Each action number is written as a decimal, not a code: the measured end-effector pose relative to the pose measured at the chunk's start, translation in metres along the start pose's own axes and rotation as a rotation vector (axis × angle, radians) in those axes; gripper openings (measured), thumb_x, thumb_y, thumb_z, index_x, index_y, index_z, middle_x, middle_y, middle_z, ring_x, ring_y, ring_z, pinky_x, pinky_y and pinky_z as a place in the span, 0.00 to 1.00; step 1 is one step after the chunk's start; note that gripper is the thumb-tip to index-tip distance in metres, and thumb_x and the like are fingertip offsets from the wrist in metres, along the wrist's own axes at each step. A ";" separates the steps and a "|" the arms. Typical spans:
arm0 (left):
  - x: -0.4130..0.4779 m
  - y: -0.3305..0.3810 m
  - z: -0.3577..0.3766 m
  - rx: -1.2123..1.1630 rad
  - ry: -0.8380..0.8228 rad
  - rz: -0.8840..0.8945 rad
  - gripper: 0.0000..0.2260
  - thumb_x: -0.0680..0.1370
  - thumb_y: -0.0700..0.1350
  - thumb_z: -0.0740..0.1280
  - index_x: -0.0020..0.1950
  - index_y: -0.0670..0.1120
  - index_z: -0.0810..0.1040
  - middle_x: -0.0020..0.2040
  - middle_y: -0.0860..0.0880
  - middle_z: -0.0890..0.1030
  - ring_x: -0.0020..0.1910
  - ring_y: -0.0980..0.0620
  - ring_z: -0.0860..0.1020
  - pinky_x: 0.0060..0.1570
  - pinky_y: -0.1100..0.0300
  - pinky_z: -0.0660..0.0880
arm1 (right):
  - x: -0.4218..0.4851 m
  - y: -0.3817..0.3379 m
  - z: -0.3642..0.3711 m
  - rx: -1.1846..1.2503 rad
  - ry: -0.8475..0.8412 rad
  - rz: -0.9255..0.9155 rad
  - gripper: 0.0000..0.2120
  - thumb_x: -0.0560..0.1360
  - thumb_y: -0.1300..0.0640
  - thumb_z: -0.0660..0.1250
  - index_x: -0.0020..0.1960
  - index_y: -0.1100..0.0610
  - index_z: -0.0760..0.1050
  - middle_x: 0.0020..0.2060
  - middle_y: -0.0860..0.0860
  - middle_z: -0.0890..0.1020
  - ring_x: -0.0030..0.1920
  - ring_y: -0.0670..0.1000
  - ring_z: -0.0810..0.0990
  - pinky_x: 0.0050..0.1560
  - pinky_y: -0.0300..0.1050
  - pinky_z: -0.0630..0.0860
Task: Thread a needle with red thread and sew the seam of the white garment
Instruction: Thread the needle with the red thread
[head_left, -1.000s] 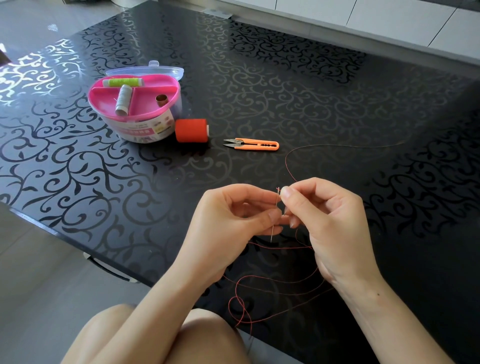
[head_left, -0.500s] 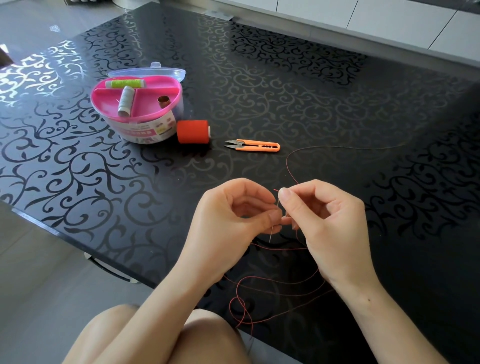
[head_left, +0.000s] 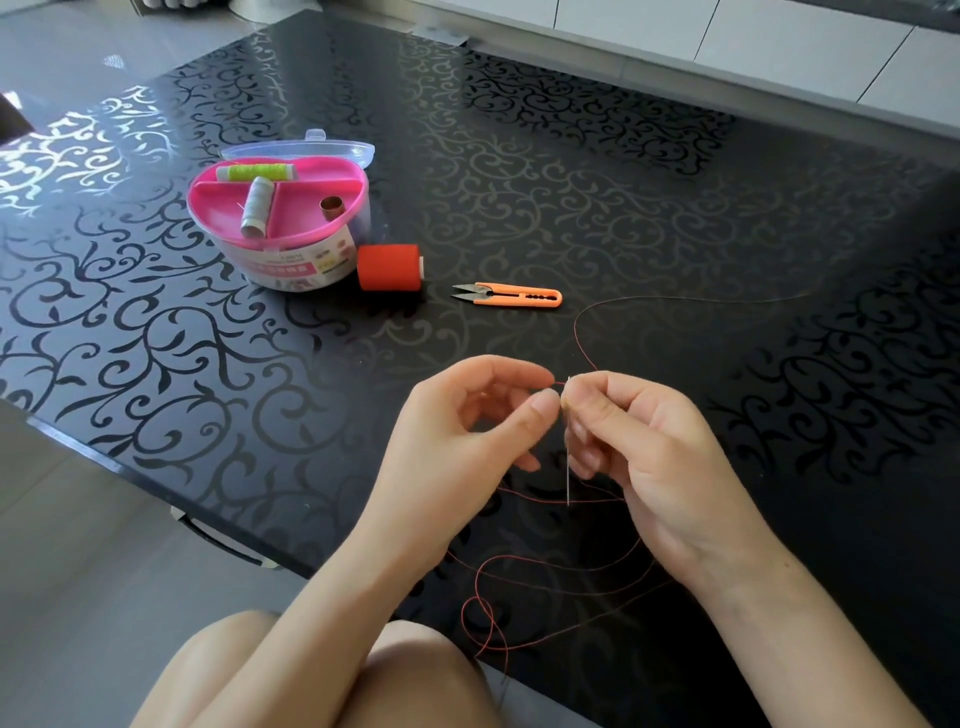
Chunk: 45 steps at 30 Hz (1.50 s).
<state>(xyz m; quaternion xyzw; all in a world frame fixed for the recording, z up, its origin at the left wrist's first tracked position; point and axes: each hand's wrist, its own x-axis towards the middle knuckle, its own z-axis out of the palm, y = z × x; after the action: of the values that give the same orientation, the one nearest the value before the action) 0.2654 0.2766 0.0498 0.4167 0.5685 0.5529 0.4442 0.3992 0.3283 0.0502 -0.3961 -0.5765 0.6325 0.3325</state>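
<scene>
My right hand (head_left: 660, 457) pinches a thin steel needle (head_left: 568, 478) upright between thumb and forefinger, eye end up, above the black patterned table (head_left: 519, 171). My left hand (head_left: 457, 447) pinches the short end of the red thread (head_left: 576, 332) right beside the eye. The long part of the thread curves up from the needle and runs off to the right across the table. More of it lies in loose loops under my hands at the front edge. No white garment is in view.
A red thread spool (head_left: 388, 266) lies beside a pink sewing box (head_left: 280, 228) holding green and grey spools and a thimble, its clear lid behind it. Orange thread snips (head_left: 511, 295) lie right of the spool. My bare knees show below the table's front edge.
The needle has passed from my left fingers to my right. My left fingertips now pinch the thread end at the eye, where my right fingertips were.
</scene>
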 end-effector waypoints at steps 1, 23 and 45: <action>0.000 0.001 0.000 0.014 0.001 0.026 0.04 0.75 0.42 0.70 0.48 0.47 0.83 0.37 0.49 0.81 0.34 0.57 0.78 0.37 0.65 0.76 | 0.000 0.000 0.000 0.019 -0.039 0.026 0.15 0.75 0.51 0.67 0.29 0.49 0.77 0.26 0.48 0.71 0.29 0.46 0.68 0.32 0.38 0.69; 0.023 0.008 -0.034 -0.365 0.408 -0.068 0.13 0.81 0.45 0.62 0.37 0.45 0.75 0.32 0.53 0.72 0.33 0.58 0.71 0.36 0.66 0.72 | 0.001 -0.004 -0.011 0.297 -0.507 0.405 0.14 0.74 0.50 0.66 0.33 0.55 0.69 0.28 0.47 0.68 0.26 0.41 0.61 0.24 0.32 0.59; -0.069 0.217 -0.074 0.175 0.079 0.442 0.08 0.79 0.42 0.65 0.55 0.49 0.81 0.53 0.53 0.84 0.55 0.58 0.80 0.54 0.66 0.74 | -0.066 -0.255 0.025 0.234 -0.658 0.338 0.19 0.58 0.59 0.82 0.36 0.58 0.71 0.25 0.47 0.66 0.22 0.41 0.62 0.19 0.31 0.60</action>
<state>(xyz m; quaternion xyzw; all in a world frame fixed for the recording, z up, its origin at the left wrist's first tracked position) 0.2077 0.1997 0.2696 0.5460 0.5260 0.6013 0.2522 0.3988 0.2874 0.3116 -0.2208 -0.5028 0.8333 0.0636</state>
